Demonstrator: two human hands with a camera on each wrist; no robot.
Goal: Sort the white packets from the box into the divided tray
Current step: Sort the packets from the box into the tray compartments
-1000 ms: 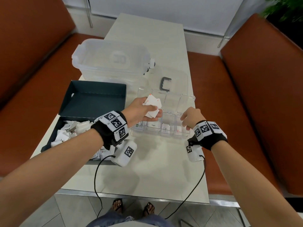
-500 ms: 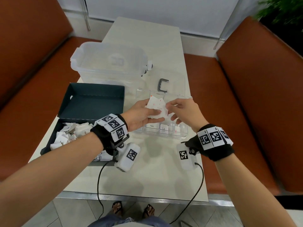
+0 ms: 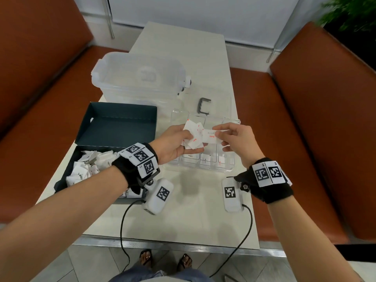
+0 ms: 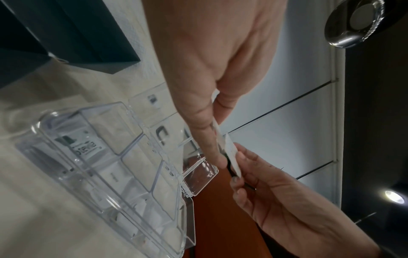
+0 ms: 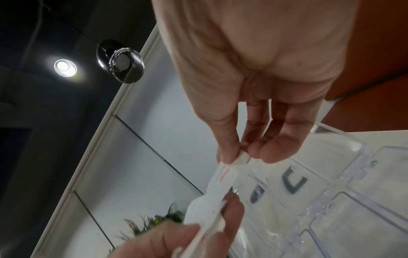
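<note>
At the centre of the head view we see the left hand (image 3: pixel 173 143) gripping a fanned bunch of white packets (image 3: pixel 192 135), thumb on top. The right hand (image 3: pixel 237 140) pinches one packet (image 3: pixel 211 136) between thumb and fingers (image 5: pixel 229 139), its edge touching the bunch. Both hover above the clear divided tray (image 3: pixel 227 168) on the table (image 3: pixel 183 216), some compartments holding packets. At lower left, the dark box (image 3: pixel 67 176) holds more loose packets.
</note>
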